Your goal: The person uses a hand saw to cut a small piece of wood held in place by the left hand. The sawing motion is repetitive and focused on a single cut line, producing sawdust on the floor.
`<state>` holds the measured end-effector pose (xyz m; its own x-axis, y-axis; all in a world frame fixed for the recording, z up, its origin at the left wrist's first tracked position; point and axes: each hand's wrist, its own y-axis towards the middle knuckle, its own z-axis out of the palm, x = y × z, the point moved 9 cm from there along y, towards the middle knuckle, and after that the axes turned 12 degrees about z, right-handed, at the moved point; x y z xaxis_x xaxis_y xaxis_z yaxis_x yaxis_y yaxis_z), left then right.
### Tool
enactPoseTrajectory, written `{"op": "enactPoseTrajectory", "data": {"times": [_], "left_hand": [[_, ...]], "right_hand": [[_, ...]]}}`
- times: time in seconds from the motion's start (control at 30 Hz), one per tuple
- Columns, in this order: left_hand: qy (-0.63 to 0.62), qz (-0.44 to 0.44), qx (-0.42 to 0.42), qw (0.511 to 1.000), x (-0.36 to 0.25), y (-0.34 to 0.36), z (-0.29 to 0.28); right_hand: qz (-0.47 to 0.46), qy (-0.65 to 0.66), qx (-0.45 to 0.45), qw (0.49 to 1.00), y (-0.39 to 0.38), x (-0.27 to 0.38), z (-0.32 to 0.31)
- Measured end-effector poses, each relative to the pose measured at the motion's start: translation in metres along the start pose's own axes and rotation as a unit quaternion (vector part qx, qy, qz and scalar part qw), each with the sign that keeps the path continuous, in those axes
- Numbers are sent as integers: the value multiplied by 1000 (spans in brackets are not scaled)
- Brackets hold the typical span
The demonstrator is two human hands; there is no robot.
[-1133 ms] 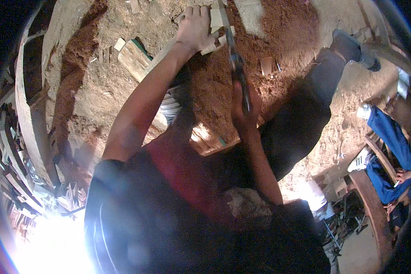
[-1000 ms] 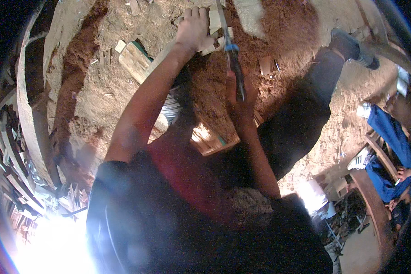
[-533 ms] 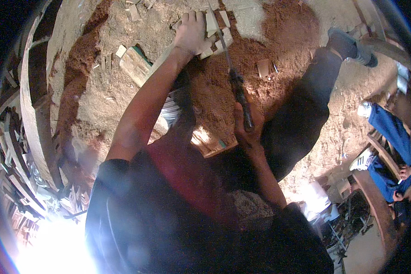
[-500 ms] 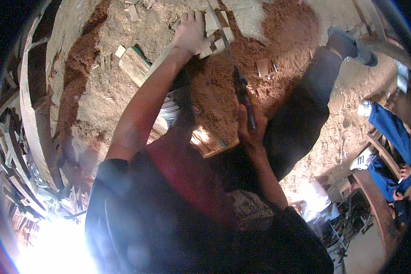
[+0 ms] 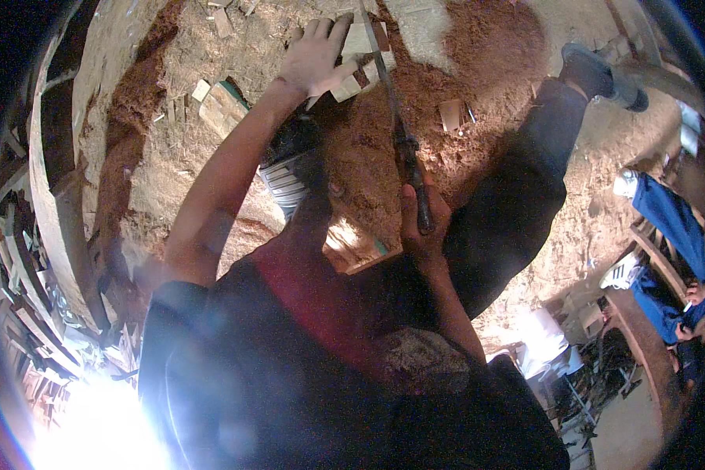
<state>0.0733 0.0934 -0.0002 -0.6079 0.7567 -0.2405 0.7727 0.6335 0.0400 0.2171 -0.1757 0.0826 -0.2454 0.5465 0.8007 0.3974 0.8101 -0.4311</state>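
Observation:
Near the top of the view my left hand (image 5: 312,61) is spread, palm down, beside pale wood blocks (image 5: 358,41). Its thumb reaches toward a smaller pale piece (image 5: 345,88); whether it touches is hard to tell. My right hand (image 5: 426,227) is wrapped round the dark handle of a long, narrow-bladed tool (image 5: 399,125). The blade points up and away, past the right side of the blocks, and its tip runs out at the top edge. What kind of tool it is I cannot make out.
Sawdust and wood scraps cover the ground (image 5: 478,47). A short log piece (image 5: 223,110) lies left of my forearm, and my striped shoe (image 5: 286,184) is below it. Stacked timber (image 5: 35,266) lines the left. Another person's blue-trousered leg (image 5: 670,215) is at the right.
My left hand has shifted slightly left, its fingers now spread out from a more curled pose. My right hand and the tool have moved a little down and left.

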Motion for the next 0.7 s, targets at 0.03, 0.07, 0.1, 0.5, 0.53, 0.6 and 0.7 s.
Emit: {"op": "enactPoseTrajectory", "data": {"times": [0.03,0.07,0.1,0.5,0.53,0.6,0.7], "left_hand": [[9,14,22,1000,0,-3,1],[19,20,4,1000,0,-3,0],[29,25,-13,999,0,-2,-1],[44,-138,15,989,-12,9,-1],[54,-147,0,988,-14,10,-1],[40,-153,-3,987,-16,9,4],[54,-133,-2,990,-15,10,4]], "right_hand": [[-4,5,8,1000,-2,4,2],[-12,-7,6,1000,-3,3,2],[-20,-20,4,1000,-4,1,2],[-84,-75,-39,993,-12,16,8],[-67,-75,-30,994,-12,13,6],[2,-55,-9,998,-18,-2,3],[45,-35,-3,998,-41,-25,-2]]}}
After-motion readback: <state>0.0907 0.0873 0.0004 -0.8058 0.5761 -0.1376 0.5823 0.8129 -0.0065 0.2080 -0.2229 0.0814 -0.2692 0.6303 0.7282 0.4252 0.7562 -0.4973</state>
